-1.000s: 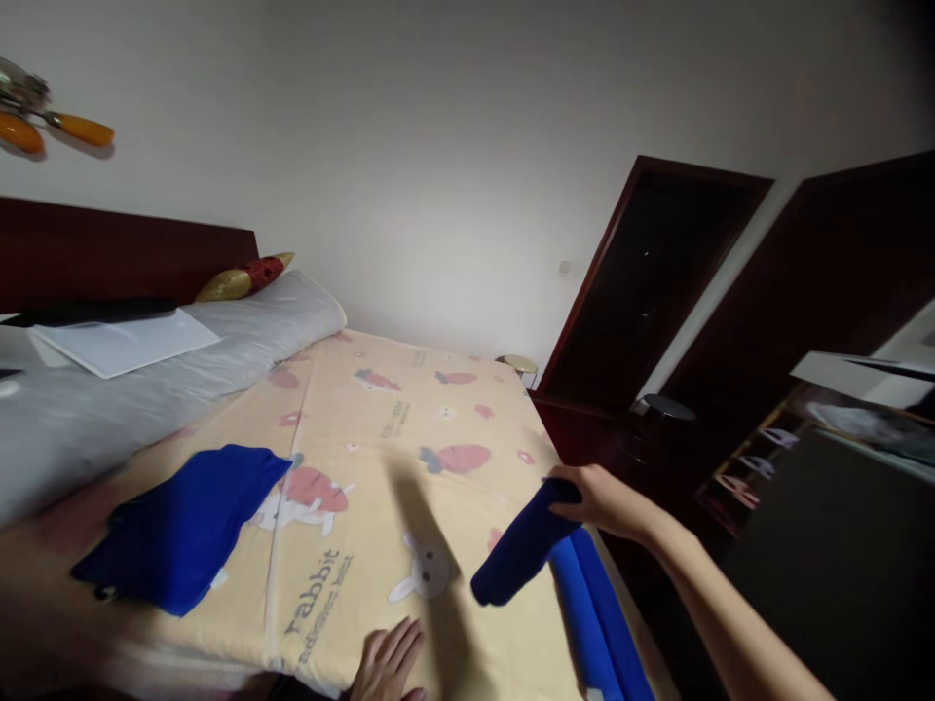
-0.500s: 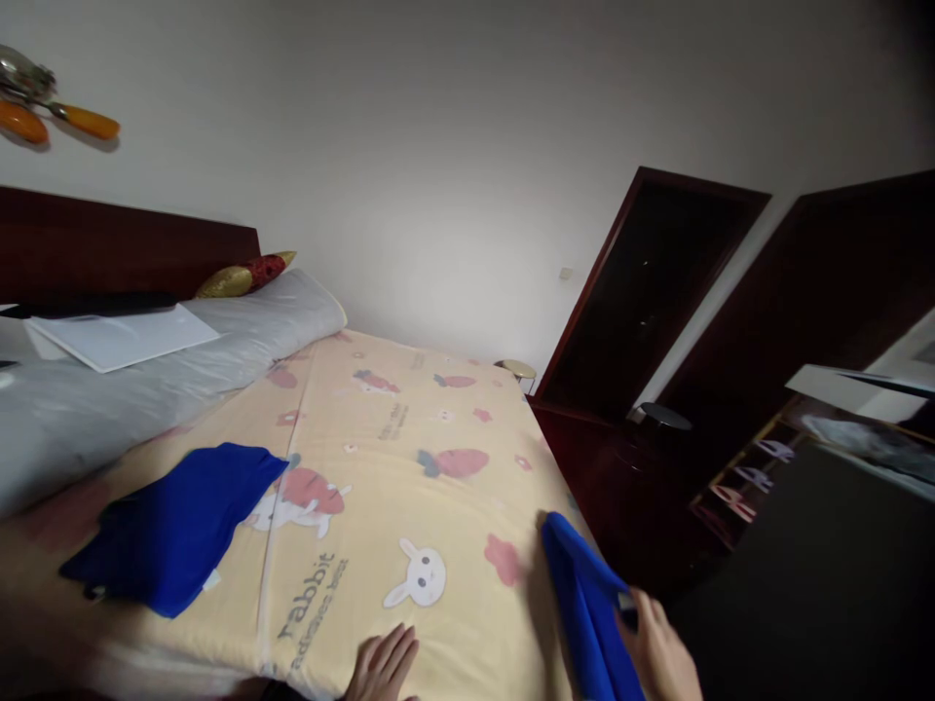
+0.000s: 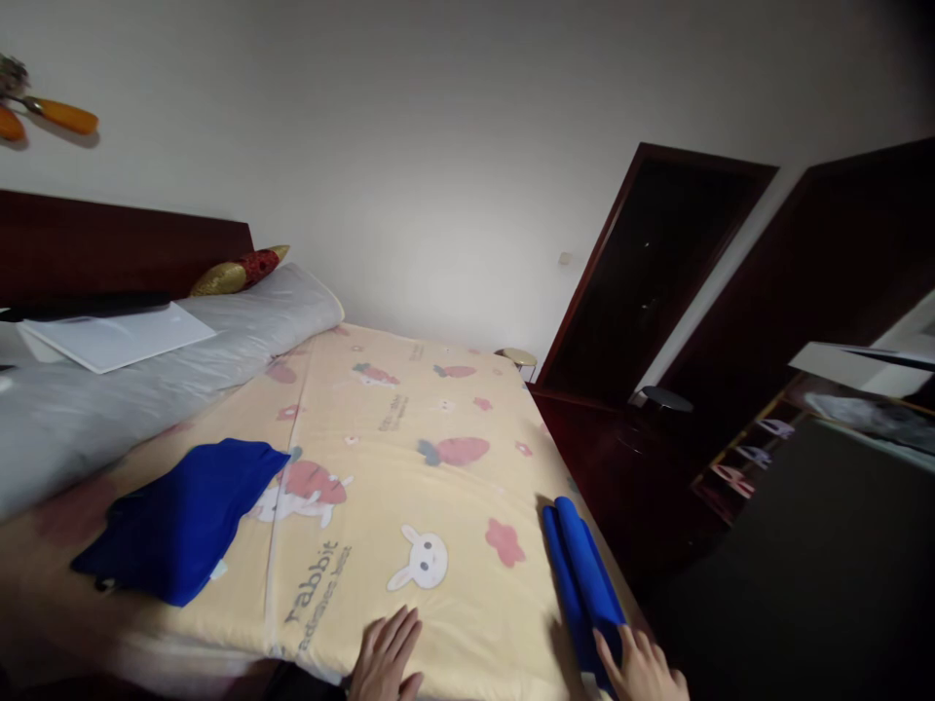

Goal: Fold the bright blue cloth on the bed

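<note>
I kept my left hand (image 3: 387, 657) flat on the bed (image 3: 474, 623) and my right hand (image 3: 643, 667), grip unclear, touching two finished blue rolls (image 3: 590, 570), with one blue cloth (image 3: 182, 521) lying unrolled leftward.

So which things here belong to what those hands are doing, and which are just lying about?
Part of the job:
rolled blue cloth, touched by the right hand
patterned bedsheet, under the left hand
flatter blue cloth, probably

Just lying about, it seems:
red-and-gold cushion
flat white object
dark-topped stool
</note>
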`<action>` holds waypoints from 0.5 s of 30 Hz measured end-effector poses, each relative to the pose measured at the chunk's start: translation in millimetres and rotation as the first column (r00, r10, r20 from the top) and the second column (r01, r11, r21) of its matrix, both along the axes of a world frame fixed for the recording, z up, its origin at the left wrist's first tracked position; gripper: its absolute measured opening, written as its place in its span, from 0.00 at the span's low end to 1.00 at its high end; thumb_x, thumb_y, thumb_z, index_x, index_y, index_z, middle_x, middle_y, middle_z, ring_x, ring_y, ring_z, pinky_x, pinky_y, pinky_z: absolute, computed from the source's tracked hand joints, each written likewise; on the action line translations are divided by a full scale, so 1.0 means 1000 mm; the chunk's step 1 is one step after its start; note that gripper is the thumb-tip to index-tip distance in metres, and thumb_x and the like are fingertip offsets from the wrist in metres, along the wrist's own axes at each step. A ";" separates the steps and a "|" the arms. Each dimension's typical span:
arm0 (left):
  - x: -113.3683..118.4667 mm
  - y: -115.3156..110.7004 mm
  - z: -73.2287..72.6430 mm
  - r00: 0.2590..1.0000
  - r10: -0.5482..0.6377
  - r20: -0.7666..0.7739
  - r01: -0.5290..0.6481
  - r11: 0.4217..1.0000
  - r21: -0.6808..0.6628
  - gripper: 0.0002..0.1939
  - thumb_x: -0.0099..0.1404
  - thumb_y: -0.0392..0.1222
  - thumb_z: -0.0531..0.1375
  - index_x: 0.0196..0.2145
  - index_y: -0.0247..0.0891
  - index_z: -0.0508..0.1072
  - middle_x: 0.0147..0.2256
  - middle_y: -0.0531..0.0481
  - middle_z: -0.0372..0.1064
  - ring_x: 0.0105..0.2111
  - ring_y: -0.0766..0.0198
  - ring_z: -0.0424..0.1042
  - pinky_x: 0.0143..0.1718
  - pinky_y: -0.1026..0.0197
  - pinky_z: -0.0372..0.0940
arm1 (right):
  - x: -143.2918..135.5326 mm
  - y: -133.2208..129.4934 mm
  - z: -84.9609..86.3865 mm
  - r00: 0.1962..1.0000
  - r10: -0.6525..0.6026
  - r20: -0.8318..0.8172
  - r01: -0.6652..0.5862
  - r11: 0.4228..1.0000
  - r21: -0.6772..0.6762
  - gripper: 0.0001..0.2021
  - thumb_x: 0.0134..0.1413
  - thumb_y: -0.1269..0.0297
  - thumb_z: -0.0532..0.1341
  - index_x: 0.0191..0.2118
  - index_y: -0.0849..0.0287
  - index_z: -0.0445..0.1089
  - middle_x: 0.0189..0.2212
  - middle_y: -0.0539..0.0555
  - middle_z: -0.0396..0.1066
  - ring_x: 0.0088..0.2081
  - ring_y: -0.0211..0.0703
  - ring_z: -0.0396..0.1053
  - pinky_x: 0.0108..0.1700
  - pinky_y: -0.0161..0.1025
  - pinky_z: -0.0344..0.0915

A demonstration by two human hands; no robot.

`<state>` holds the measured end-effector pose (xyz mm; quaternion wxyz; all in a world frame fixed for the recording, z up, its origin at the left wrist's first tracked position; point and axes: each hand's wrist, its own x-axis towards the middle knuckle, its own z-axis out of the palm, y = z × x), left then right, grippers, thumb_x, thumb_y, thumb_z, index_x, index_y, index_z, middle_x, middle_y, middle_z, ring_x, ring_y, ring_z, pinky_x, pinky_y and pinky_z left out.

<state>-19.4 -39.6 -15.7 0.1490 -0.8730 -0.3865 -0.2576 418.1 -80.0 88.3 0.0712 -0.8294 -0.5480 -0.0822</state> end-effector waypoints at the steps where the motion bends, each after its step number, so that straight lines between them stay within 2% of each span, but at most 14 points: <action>1: 0.000 0.000 0.001 1.000 -0.002 -0.005 0.002 1.000 -0.003 0.36 0.63 0.48 0.56 0.66 0.42 0.50 0.62 0.53 0.60 0.60 0.59 0.59 0.55 0.58 0.56 | -0.001 0.005 0.002 0.998 -0.045 -0.038 0.046 0.999 0.020 0.27 0.52 0.46 0.42 0.49 0.50 0.69 0.47 0.64 0.71 0.49 0.67 0.69 0.46 0.65 0.65; 4: -0.001 0.000 0.002 1.000 0.001 -0.029 -0.001 1.000 -0.020 0.35 0.64 0.49 0.55 0.66 0.42 0.50 0.63 0.54 0.58 0.60 0.60 0.58 0.56 0.58 0.55 | -0.002 0.022 -0.007 0.965 -0.175 -0.197 0.190 0.980 0.058 0.40 0.47 0.36 0.41 0.61 0.57 0.56 0.58 0.69 0.61 0.55 0.74 0.63 0.48 0.70 0.61; 6: -0.001 -0.001 0.002 0.999 0.002 -0.042 -0.003 0.999 -0.036 0.35 0.64 0.48 0.54 0.66 0.42 0.49 0.63 0.54 0.57 0.61 0.61 0.58 0.56 0.58 0.54 | 0.000 0.029 -0.027 0.923 -0.215 -0.320 0.239 0.970 0.038 0.49 0.40 0.33 0.43 0.64 0.61 0.47 0.61 0.74 0.54 0.59 0.76 0.58 0.50 0.71 0.59; 8: -0.001 -0.001 0.002 0.999 0.004 -0.051 -0.006 0.999 -0.042 0.35 0.64 0.48 0.54 0.66 0.41 0.49 0.64 0.54 0.56 0.61 0.61 0.57 0.57 0.58 0.54 | 0.001 0.031 -0.052 0.883 -0.233 -0.407 0.261 0.965 0.013 0.54 0.34 0.31 0.46 0.65 0.62 0.44 0.61 0.77 0.53 0.59 0.77 0.58 0.51 0.71 0.58; 11: -0.001 -0.003 0.004 0.998 0.007 -0.062 -0.010 0.999 -0.044 0.35 0.64 0.48 0.54 0.66 0.41 0.49 0.64 0.55 0.56 0.61 0.61 0.57 0.57 0.58 0.54 | 0.001 0.029 -0.077 0.866 -0.266 -0.423 0.307 0.951 0.031 0.56 0.30 0.29 0.48 0.66 0.56 0.43 0.62 0.78 0.49 0.56 0.83 0.59 0.48 0.74 0.58; 13: -0.001 -0.004 0.006 0.999 0.005 -0.052 -0.008 0.999 -0.054 0.35 0.64 0.48 0.54 0.66 0.42 0.48 0.64 0.54 0.56 0.61 0.61 0.58 0.57 0.57 0.54 | 0.000 0.028 -0.081 0.872 -0.297 -0.389 0.344 0.937 0.056 0.56 0.30 0.29 0.49 0.66 0.55 0.42 0.62 0.80 0.48 0.55 0.86 0.60 0.45 0.76 0.58; 15: -0.001 -0.004 0.006 0.999 0.003 -0.039 -0.006 0.998 -0.063 0.35 0.64 0.48 0.54 0.66 0.43 0.48 0.64 0.54 0.57 0.61 0.60 0.58 0.57 0.57 0.54 | -0.002 0.027 -0.078 0.882 -0.310 -0.355 0.356 0.932 0.072 0.54 0.32 0.32 0.50 0.66 0.59 0.43 0.58 0.83 0.55 0.51 0.87 0.64 0.43 0.75 0.60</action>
